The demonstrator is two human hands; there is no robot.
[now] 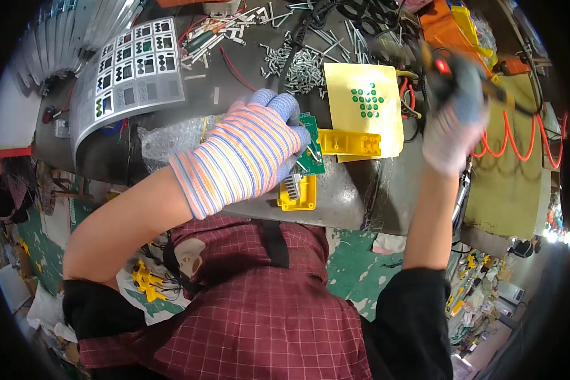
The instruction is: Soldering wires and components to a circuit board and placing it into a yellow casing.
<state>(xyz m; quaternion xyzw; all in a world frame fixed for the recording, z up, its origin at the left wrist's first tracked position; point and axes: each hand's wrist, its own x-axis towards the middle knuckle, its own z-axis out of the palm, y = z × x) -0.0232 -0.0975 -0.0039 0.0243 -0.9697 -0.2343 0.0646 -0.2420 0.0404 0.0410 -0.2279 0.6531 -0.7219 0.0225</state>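
Note:
My left hand [250, 142], in a striped knitted glove, is closed on a green circuit board [313, 166] near the table's front edge. The fingers cover much of the board. A grey finned metal part [292, 187] shows under the hand, over an open yellow plastic housing [304, 195]. Another long yellow plastic part [351, 143] lies beside the board, partly on a yellow sheet. On the right, my gloved right hand [457, 126] is raised and smeared by motion. Its fingers wrap round a dark tool with a red light [442, 68]; the blur hides its exact kind.
A yellow sheet [335, 82] bears several green dots. Behind it lie piles of screws [301, 69]. Clear bubble wrap [171, 144] and a curved sheet of printed stickers [130, 76] are at left. A red coiled hose [516, 149] hangs at right, near red-handled pliers [411, 95].

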